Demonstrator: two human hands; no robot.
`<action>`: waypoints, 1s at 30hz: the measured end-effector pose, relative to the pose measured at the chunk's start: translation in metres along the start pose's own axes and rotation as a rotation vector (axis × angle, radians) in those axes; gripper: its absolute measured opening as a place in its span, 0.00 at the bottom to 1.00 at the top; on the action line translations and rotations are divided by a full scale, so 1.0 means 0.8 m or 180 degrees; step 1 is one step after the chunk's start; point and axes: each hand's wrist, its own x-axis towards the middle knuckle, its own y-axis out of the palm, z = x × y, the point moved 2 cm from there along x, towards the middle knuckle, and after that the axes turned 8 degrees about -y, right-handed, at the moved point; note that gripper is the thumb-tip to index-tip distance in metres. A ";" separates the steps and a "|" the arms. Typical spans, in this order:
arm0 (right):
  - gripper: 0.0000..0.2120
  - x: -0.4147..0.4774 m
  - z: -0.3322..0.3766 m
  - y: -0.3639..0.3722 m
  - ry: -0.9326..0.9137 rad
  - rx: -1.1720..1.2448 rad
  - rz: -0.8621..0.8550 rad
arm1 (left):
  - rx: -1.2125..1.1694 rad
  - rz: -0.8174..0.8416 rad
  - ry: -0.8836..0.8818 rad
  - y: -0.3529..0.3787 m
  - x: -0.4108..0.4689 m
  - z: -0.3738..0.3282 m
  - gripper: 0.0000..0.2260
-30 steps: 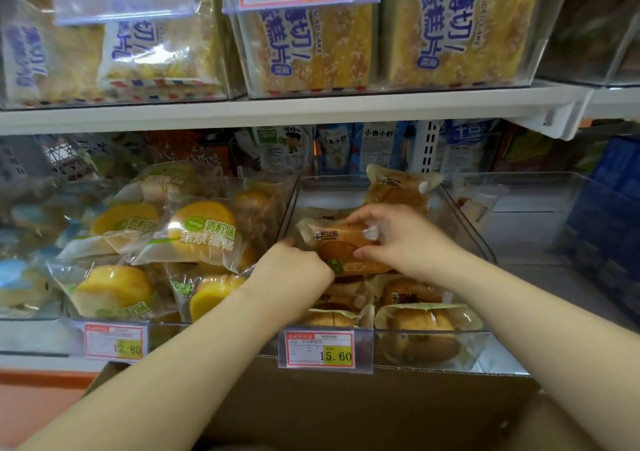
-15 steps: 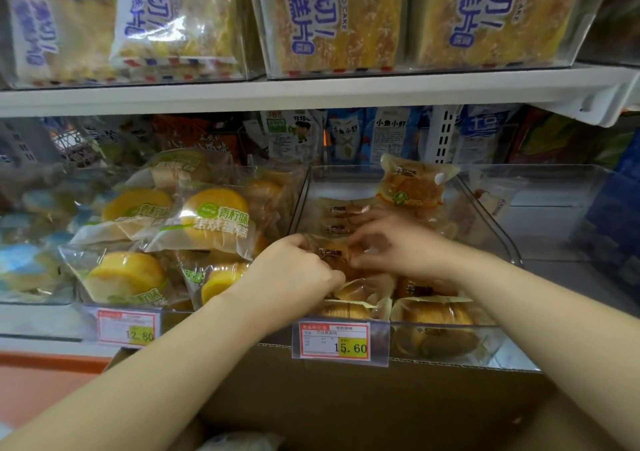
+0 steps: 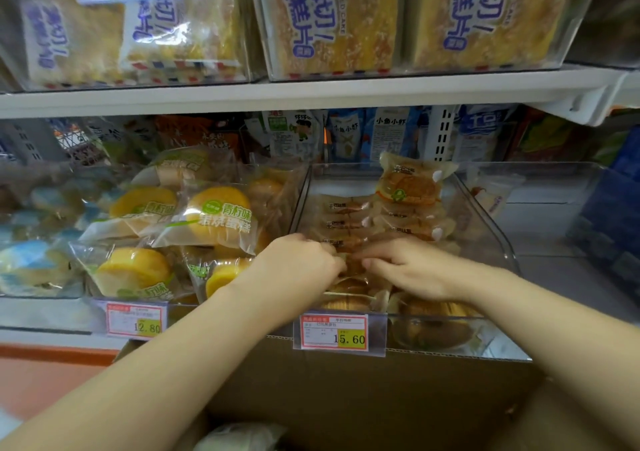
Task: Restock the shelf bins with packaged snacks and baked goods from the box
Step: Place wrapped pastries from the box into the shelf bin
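Observation:
A clear plastic bin [image 3: 491,222] on the middle shelf holds two rows of brown buns in clear wrappers, and one bun packet [image 3: 410,187] stands upright at the back. My left hand [image 3: 301,260] and my right hand [image 3: 408,267] meet over the left row near the front. Between their fingertips they pinch one wrapped bun packet [image 3: 354,264], which sits low among the others and is mostly hidden by my fingers. Below the shelf is the open cardboard box [image 3: 346,395], with a pale packet [image 3: 239,438] showing inside it.
The bin to the left holds yellow lime cake packets [image 3: 214,218]. Price tags [image 3: 334,333] hang on the bin fronts. To the right stands a clear bin [image 3: 554,187] with one small packet. The upper shelf [image 3: 311,94] carries sliced cake bags close overhead.
The bun packet held above the bin a second ago has come down into the left row. Both hands dropped and drew together over it.

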 end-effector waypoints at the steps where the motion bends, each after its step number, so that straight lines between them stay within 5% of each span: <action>1: 0.16 -0.009 0.000 -0.005 0.0008 -0.0041 -0.0244 | -0.0326 0.0038 -0.0189 -0.002 0.002 -0.003 0.17; 4: 0.19 -0.035 -0.009 -0.007 0.0326 -0.0492 -0.0478 | -0.1201 0.0504 -0.0767 0.002 0.025 -0.019 0.21; 8: 0.29 -0.059 -0.014 0.009 0.0948 -0.0769 0.0135 | -0.1681 0.1241 -0.1162 0.033 0.064 -0.035 0.28; 21: 0.29 -0.057 -0.018 0.014 0.1165 -0.0511 0.0352 | -0.1552 0.1342 -0.0903 0.029 0.061 -0.032 0.22; 23: 0.26 -0.075 0.002 0.010 0.0923 -0.0678 -0.0081 | -0.1685 0.0942 -0.1036 0.022 0.047 -0.033 0.21; 26: 0.18 -0.116 0.050 0.018 0.0157 -0.0962 -0.0985 | -0.1518 -0.0599 -0.0683 0.001 -0.009 -0.046 0.16; 28: 0.11 -0.137 0.078 0.041 -0.0254 -0.0896 -0.0991 | -0.1388 -0.1262 -0.0059 0.000 -0.060 -0.061 0.13; 30: 0.10 -0.147 0.093 0.078 -0.0305 -0.0859 -0.0402 | -0.1236 -0.1183 0.0606 0.018 -0.104 -0.077 0.12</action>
